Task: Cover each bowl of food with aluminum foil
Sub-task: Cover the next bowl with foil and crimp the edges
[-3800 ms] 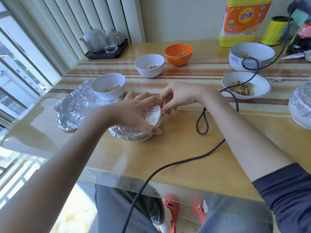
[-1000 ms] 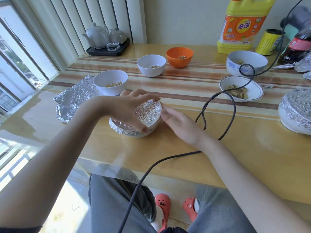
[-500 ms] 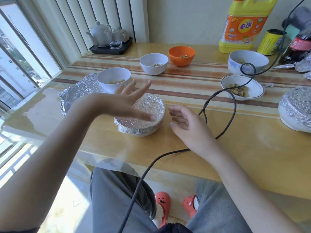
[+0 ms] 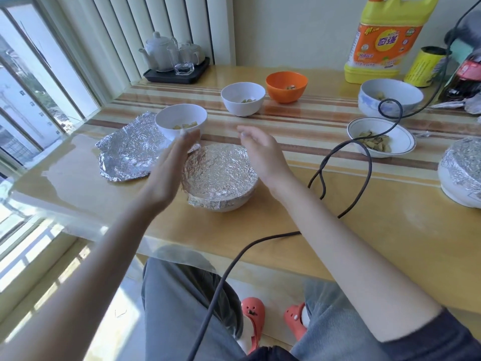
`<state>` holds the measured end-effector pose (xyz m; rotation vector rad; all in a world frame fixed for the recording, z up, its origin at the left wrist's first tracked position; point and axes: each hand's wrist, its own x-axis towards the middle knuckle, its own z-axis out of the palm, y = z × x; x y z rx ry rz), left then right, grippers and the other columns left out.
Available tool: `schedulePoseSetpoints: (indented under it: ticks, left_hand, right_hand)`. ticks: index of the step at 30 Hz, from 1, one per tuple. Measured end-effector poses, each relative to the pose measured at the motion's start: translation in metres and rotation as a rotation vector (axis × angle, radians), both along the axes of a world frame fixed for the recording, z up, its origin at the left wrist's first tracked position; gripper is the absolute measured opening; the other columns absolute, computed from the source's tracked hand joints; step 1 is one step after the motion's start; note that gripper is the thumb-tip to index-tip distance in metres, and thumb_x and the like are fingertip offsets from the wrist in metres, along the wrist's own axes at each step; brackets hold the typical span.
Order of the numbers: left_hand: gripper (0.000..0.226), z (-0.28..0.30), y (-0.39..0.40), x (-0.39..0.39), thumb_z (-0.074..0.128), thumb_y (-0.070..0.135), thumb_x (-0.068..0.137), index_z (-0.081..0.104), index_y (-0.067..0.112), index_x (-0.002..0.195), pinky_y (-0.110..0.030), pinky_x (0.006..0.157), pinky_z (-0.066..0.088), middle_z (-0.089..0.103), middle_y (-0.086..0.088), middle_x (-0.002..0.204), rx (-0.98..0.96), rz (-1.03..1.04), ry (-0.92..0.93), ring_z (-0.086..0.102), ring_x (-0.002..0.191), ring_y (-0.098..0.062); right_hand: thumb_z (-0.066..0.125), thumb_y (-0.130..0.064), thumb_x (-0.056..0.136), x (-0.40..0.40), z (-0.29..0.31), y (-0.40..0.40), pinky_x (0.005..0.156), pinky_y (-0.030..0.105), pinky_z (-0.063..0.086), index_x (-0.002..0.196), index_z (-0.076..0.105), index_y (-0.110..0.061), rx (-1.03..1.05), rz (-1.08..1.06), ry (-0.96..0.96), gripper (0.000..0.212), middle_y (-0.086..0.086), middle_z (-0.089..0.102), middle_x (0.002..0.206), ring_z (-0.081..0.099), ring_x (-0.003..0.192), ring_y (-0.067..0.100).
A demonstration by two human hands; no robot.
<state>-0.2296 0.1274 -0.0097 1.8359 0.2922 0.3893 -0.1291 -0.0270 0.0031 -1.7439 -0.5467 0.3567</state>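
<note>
While the yellow detergent jug (image 4: 385,40) at the worktop's (image 4: 364,230) far edge carries an orange label with Chinese characters (too small to read surely), the foil-covered bowl (image 4: 221,175) sits between both hands. The left hand (image 4: 171,168) and right hand (image 4: 260,149) flank it, fingers straight, holding nothing. A loose foil sheet (image 4: 127,155) lies left, beside an uncovered white bowl (image 4: 181,122).

Covered bowl (image 4: 460,175) cut off at right edge, left hand (image 4: 169,165) motion-blurred
</note>
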Motion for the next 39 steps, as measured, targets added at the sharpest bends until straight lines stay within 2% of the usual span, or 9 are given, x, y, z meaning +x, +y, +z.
schedulePoseSetpoints:
  ticks: [4,8,15,20,26,31,35,37,39]
  left_hand:
    - [0.067,-0.022,-0.012,0.0,0.03,0.073,0.084,0.065,0.029,0.12,-0.048,0.111,0.037,0.064,0.0,0.129,-0.088,0.093,-0.02,0.057,0.122,-0.015]
    - [0.06,-0.023,-0.014,0.005,0.032,0.072,0.082,0.071,0.033,0.106,-0.052,0.107,0.04,0.07,-0.002,0.116,-0.154,0.147,-0.07,0.062,0.114,-0.02]
    - [0.063,-0.025,-0.021,0.008,0.036,0.069,0.08,0.072,0.025,0.106,-0.048,0.105,0.044,0.071,-0.004,0.114,-0.234,0.232,-0.12,0.064,0.112,-0.02]
    - [0.058,-0.022,-0.023,0.007,0.034,0.061,0.088,0.071,0.022,0.11,-0.046,0.103,0.046,0.071,-0.006,0.115,-0.252,0.237,-0.113,0.064,0.111,-0.02]
    - [0.057,-0.004,-0.006,0.007,0.028,0.055,0.095,0.062,0.013,0.114,-0.039,0.088,0.046,0.071,-0.006,0.108,-0.303,0.14,0.002,0.064,0.106,-0.028]
    - [0.061,-0.008,-0.014,0.014,0.025,0.033,0.106,0.079,0.024,0.08,-0.034,0.087,0.05,0.076,0.002,0.087,-0.307,0.121,0.027,0.07,0.087,-0.013]
    - [0.061,-0.01,-0.016,0.016,0.034,0.032,0.105,0.077,0.032,0.062,-0.037,0.09,0.047,0.074,0.007,0.073,-0.354,0.254,0.019,0.068,0.077,-0.012]
    - [0.055,-0.011,-0.016,0.016,0.035,0.032,0.105,0.076,0.026,0.069,-0.038,0.092,0.047,0.074,0.006,0.074,-0.363,0.286,0.019,0.068,0.08,-0.014]
    - [0.046,-0.012,-0.016,0.017,0.033,0.033,0.106,0.071,0.023,0.082,-0.037,0.089,0.049,0.075,0.005,0.075,-0.383,0.289,0.019,0.068,0.082,-0.016]
  right_hand:
    - [0.039,-0.022,0.102,0.001,-0.008,0.014,0.068,0.004,0.033,0.122,0.063,-0.014,-0.039,0.009,0.004,0.032,-0.005,0.065,0.115,0.056,0.107,0.007]
    - [0.038,-0.027,0.102,0.004,-0.013,0.016,0.041,0.019,0.024,0.108,0.069,-0.012,-0.094,-0.046,0.04,0.035,-0.016,0.036,0.038,0.033,0.041,0.002]
    - [0.036,-0.039,0.102,-0.001,-0.007,0.018,0.055,0.03,0.027,0.062,0.042,-0.005,-0.091,-0.111,0.164,0.052,0.001,0.041,0.054,0.04,0.055,0.021]
    - [0.037,-0.055,0.094,-0.002,-0.007,0.019,0.078,0.034,0.045,0.102,0.058,0.009,-0.077,-0.089,0.22,0.068,0.021,0.064,0.093,0.059,0.083,0.035]
    - [0.035,-0.057,0.095,0.009,0.003,0.013,0.109,0.042,0.037,0.114,0.069,-0.024,-0.134,0.12,0.216,0.051,0.003,0.062,0.127,0.055,0.119,0.02]
    - [0.034,-0.041,0.103,0.008,-0.002,0.014,0.087,0.036,0.046,0.103,0.067,0.0,-0.145,0.06,0.122,0.052,0.022,0.067,0.098,0.063,0.091,0.03]
    - [0.035,-0.037,0.104,0.009,-0.004,0.017,0.048,0.021,0.029,0.072,0.046,-0.012,-0.167,0.016,0.081,0.042,0.001,0.035,0.053,0.034,0.049,0.016]
    - [0.035,-0.036,0.104,0.008,-0.003,0.018,0.049,0.023,0.027,0.073,0.043,-0.014,-0.157,0.002,0.097,0.039,0.0,0.032,0.057,0.032,0.053,0.014]
    - [0.031,-0.039,0.105,0.007,0.0,0.015,0.064,0.024,0.036,0.083,0.06,-0.008,-0.135,0.028,0.141,0.048,0.012,0.057,0.074,0.055,0.07,0.021]
